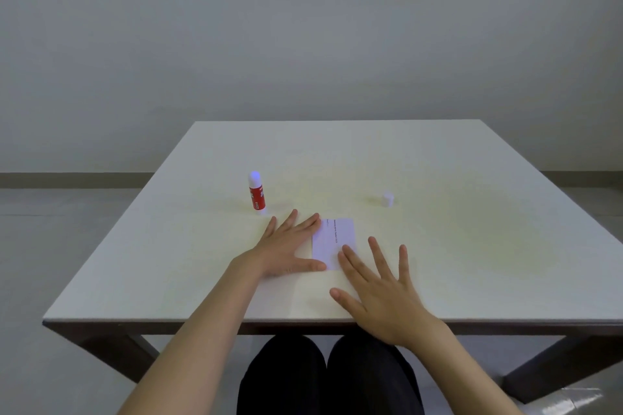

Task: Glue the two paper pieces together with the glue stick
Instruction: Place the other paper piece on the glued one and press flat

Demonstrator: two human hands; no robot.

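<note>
A small white paper rectangle (pixel 335 239) with a line of print lies flat on the table between my hands. Whether it is one sheet or two stacked I cannot tell. My left hand (pixel 290 246) lies flat, fingers spread, with fingertips and thumb on the paper's left edge. My right hand (pixel 377 286) lies flat and spread too, its index fingertip touching the paper's lower right part. The glue stick (pixel 256 194), red and white, stands upright and uncapped beyond my left hand. Its white cap (pixel 387 199) stands apart at the right.
The pale table (pixel 472 246) has dark legs, and its near edge runs just under my right wrist. A grey wall and floor lie behind it. My dark-trousered knees show under the table.
</note>
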